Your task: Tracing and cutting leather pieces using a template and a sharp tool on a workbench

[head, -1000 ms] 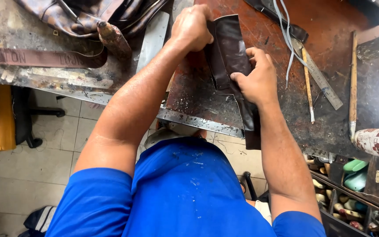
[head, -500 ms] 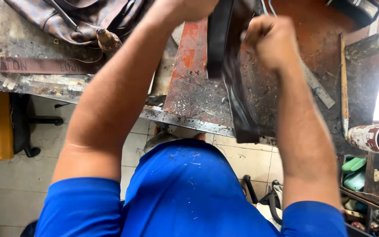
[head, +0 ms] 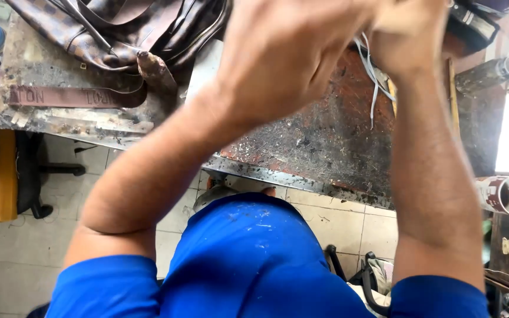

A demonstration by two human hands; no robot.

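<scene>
While both hands are up close to the camera, there's not much to read off them: left hand and right hand sit together at the top edge, blurred, fingers curled inward. Can't tell whether either is clenched on anything or just cupped. The dark leather piece doesn't show in this view; prob. hidden behind the hands or above the top edge, can't say which. Below them the desk shows its rusty, scuffed top w/ grey cords trailing over it, a brown checked bag at the far left corner, a brown strap lying flat in front of the bag, and a white cup on its side off to the right. Judging from this, handling at this height goes best w/ both hands close together and pulling evenly, elbows in, and the work kept over the desk and away from the cords so nothing snags. Vs. 1 s ago: the leather piece lay pressed on the desk under both hands; half a sec ago it was lifted and hung between them; now the hands have come higher and nearer the camera, and that patch of desk is bare. Bag, strap & cup look unmoved.
</scene>
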